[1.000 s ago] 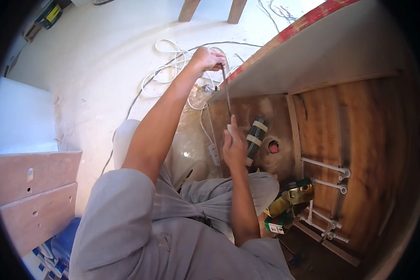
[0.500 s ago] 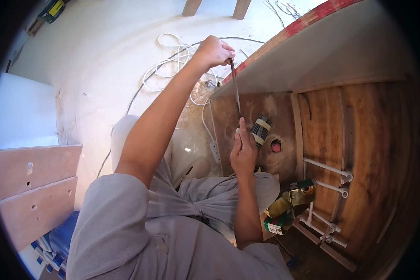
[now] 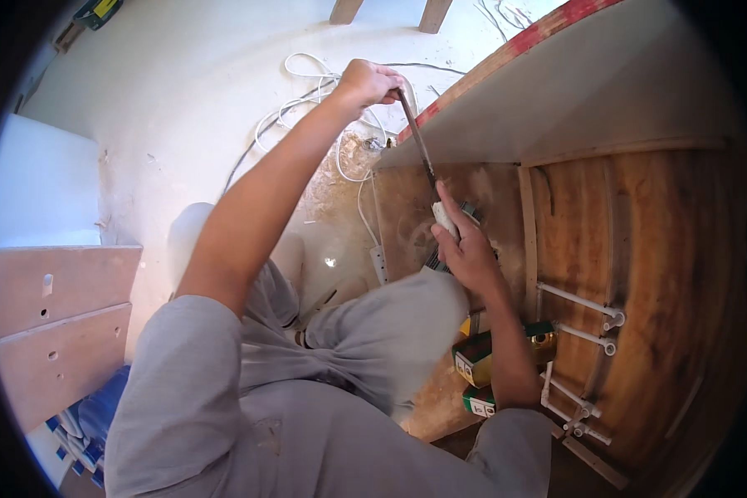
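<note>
Your right hand (image 3: 471, 247) has its grip closed around the white handle (image 3: 443, 217) of a long, thin, dark tool (image 3: 421, 143), with your index finger stretched forward along it toward the shaft. Your left hand (image 3: 372, 85) has a narrower grip, the thumb and fingers pinched together on the tool's far end. Between the two the tool slants, its far end farther from your body and to the left of the handle, held up in front of you and above your bent knee. It passes in front of the red-edged end of a large pale panel (image 3: 556, 95); you cannot tell from here whether the two touch.

Just behind your right hand, partly hidden by it and by your knee, lies a bundle of dark rods (image 3: 434, 261). Beyond your left hand, a white cable (image 3: 297, 101) loops loosely over the pale floor (image 3: 133, 100), and a white power strip (image 3: 379, 264) sits near your knee. Under your right forearm you have green and gold boxes (image 3: 472, 362), one partly covered by the arm. To their right, white pipes (image 3: 579, 304) stand out from a wood-grain panel (image 3: 664, 241). On your far left are two brown boards (image 3: 79, 282) with holes in them, and a blue bag (image 3: 106, 411) just below.
</note>
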The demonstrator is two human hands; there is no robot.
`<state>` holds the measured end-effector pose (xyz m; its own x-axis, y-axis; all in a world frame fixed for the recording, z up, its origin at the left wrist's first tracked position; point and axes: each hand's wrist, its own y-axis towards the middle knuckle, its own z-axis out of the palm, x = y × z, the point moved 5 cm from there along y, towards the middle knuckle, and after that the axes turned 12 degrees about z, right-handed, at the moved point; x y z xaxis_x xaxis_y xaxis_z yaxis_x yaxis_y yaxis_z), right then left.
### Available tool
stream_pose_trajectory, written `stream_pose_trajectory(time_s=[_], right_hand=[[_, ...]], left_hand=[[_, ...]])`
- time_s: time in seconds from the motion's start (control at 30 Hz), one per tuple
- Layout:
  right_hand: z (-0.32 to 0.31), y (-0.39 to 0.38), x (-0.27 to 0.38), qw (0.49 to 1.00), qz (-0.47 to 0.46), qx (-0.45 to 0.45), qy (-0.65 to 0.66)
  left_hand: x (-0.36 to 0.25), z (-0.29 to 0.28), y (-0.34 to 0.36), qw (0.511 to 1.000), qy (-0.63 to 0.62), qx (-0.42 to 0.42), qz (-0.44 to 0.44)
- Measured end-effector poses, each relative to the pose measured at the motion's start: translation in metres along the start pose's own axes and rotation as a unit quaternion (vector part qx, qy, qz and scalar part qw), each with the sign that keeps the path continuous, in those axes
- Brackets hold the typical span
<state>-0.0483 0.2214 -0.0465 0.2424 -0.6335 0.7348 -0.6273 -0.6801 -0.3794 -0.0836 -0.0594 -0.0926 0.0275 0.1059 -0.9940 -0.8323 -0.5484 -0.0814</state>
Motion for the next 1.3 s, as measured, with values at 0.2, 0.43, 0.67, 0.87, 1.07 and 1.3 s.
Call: stream_pose_trajectory(time_s=[0.2,0.43,0.67,0.87,1.07,1.3], right_hand=[[0.062,0.033,-0.057,0.962,-0.172,-0.206,-0.055],[0.108,0.020,-0.111,0.960,-0.076,-0.267,-0.036],[0.112,0.044,-0.105,0.943,-0.132,-0.303,-0.029],[0.117,0.032,-0.093,0.950,-0.111,-0.292,-0.008],[0.114,0.032,-0.108,0.949,-0.107,-0.297,-0.010],[0.123,0.088,-0.063,0.942,-0.153,-0.297,-0.003]], left_hand=[[0.016,0.003,0.001,0.997,0.045,-0.005,0.061],[0.036,0.022,-0.033,0.982,0.159,0.020,0.102],[0.048,0.015,-0.007,0.982,0.143,0.016,0.126],[0.039,0.016,-0.007,0.986,0.136,0.038,0.087],[0.039,0.025,-0.013,0.984,0.146,0.031,0.096],[0.022,-0.023,0.041,0.939,0.309,-0.021,0.151]])
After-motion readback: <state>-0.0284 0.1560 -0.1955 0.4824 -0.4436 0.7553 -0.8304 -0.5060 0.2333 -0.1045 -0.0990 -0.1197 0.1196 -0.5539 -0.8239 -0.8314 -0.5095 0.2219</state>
